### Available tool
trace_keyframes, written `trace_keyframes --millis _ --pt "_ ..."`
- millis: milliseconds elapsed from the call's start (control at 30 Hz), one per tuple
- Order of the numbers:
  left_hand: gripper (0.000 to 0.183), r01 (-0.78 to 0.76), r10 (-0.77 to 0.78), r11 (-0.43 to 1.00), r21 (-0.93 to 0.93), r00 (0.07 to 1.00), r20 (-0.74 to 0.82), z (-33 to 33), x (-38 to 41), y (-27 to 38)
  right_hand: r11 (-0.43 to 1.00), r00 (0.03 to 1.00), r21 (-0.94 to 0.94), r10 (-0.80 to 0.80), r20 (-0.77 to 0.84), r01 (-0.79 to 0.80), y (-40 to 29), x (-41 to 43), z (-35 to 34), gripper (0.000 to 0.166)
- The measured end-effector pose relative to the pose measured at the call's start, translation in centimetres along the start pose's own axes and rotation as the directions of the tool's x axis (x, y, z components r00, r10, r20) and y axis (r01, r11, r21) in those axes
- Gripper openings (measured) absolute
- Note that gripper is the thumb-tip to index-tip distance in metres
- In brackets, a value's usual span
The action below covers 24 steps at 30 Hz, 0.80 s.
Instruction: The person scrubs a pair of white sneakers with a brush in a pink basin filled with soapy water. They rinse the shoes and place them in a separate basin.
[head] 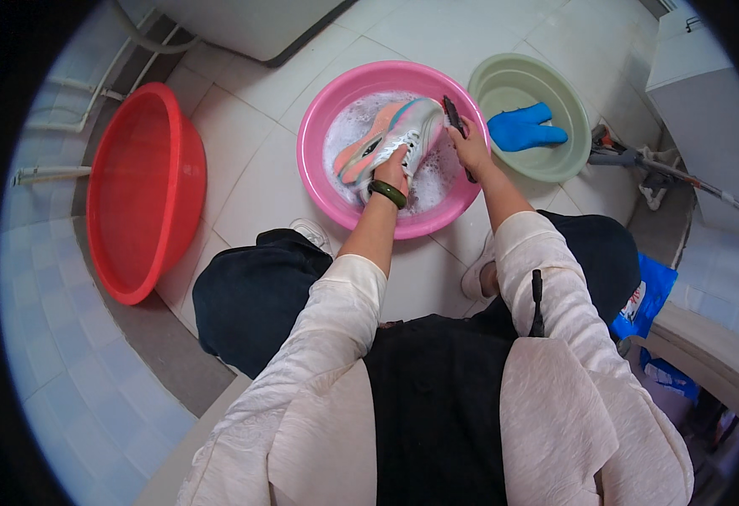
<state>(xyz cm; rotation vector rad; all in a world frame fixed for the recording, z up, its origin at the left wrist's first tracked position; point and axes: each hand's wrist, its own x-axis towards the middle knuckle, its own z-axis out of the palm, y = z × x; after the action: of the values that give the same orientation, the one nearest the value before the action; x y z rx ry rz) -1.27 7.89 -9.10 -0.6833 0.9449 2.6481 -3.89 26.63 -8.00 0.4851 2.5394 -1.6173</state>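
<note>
A pink plastic basin with sudsy water stands on the floor between my feet. My left hand holds a pale sneaker with white laces over the suds, gripping it at its opening. Beside it on the left, a second sneaker with a salmon-pink upper rests in the basin. My right hand is closed around a dark scrubbing brush, whose reddish bristles are at the end of the held sneaker. A pale green basin to the right holds blue insoles.
A red plastic basin leans on its side by the left wall. White pipes run behind it. An appliance-like box stands beyond the pink basin. A metal-handled tool lies at right, with a blue packet near my knee.
</note>
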Motion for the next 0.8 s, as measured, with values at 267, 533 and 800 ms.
trace_keyframes --millis 267,533,800 --pt "0.04 0.11 -0.16 0.975 -0.194 0.951 -0.264 -1.7 2.6 1.1 0.977 0.998 -0.207 0.051 0.022 -0.045 3.4 -0.1 3.2 0.061" --pt "0.042 0.173 -0.223 0.945 -0.278 0.961 -0.161 -4.7 5.8 -0.9 0.987 0.986 -0.015 0.159 -0.052 -0.16 3.7 -1.5 8.2 0.052" --pt "0.031 0.087 -0.127 0.987 -0.135 0.936 -0.328 -2.7 5.6 -0.8 0.806 0.983 -0.565 -0.108 0.147 0.173 -3.7 -2.8 8.5 0.048"
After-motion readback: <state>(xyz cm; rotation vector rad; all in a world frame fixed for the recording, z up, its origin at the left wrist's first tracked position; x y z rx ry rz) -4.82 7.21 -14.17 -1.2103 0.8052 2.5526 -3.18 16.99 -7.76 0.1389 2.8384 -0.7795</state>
